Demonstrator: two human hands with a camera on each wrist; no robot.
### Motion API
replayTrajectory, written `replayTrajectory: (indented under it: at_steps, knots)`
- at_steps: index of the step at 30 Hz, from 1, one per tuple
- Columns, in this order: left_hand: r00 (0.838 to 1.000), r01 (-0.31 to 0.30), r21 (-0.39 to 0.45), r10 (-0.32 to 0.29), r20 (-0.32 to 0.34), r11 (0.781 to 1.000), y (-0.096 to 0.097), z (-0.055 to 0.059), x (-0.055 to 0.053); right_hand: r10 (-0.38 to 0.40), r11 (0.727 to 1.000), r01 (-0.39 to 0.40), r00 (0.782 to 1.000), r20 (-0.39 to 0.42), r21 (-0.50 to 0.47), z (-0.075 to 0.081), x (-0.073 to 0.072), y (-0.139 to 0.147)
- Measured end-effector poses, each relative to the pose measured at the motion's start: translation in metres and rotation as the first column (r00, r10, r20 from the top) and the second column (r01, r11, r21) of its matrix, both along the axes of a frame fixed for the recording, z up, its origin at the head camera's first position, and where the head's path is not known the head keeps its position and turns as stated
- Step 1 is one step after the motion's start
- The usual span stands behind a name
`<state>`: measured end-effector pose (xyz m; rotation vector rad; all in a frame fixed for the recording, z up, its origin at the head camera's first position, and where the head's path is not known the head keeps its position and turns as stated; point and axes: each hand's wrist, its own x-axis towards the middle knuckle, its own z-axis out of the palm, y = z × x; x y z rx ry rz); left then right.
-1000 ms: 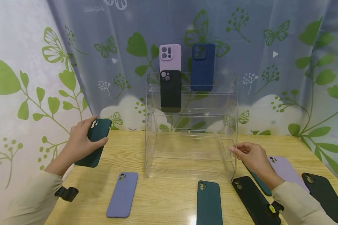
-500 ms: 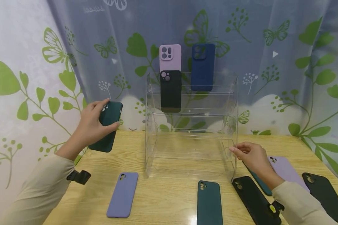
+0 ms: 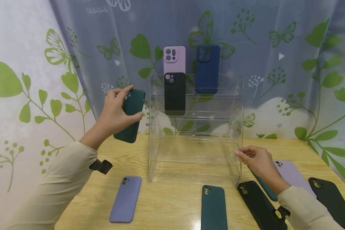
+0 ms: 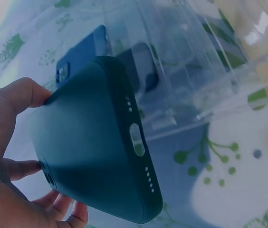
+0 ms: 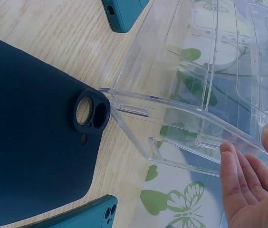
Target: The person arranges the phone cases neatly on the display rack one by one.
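The rack stands mid-counter before me. My left hand holds a case left of it; my right hand touches its right side. Three cases sit in it.

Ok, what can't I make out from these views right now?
- Head view: teal case mostly hidden under the right hand.
- Head view: black case cut off by the frame edge.
- Left wrist view: dark green case fills the frame, blocking most of the clear rack.
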<state>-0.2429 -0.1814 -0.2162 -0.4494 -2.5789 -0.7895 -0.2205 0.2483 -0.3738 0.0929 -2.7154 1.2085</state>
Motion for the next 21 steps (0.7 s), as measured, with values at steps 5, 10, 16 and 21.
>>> replayTrajectory:
  at_steps: [5, 10, 16, 21]
  knots:
    - [1.0, 0.014, 0.047, -0.012, -0.027, 0.999, 0.02, 0.009, -0.006, -0.004, 1.0, 0.004, 1.0, 0.011, -0.004, 0.0, 0.001, -0.001]
    - [0.999, 0.018, 0.09, -0.013, -0.049, 0.996, 0.041, 0.017, -0.013, -0.009, 1.0, 0.009, 1.0, 0.013, 0.001, 0.001, 0.002, -0.001]
    - [0.998, 0.015, 0.135, -0.007, -0.056, 0.991, 0.067, 0.023, -0.021, -0.008, 1.0, 0.008, 1.0, 0.013, -0.006, 0.0, 0.001, -0.002]
    - [0.997, 0.034, 0.179, -0.022, -0.069, 0.983, 0.09, 0.025, -0.027, -0.003, 1.0, 0.003, 1.0, 0.01, 0.003, 0.001, 0.001, -0.001]
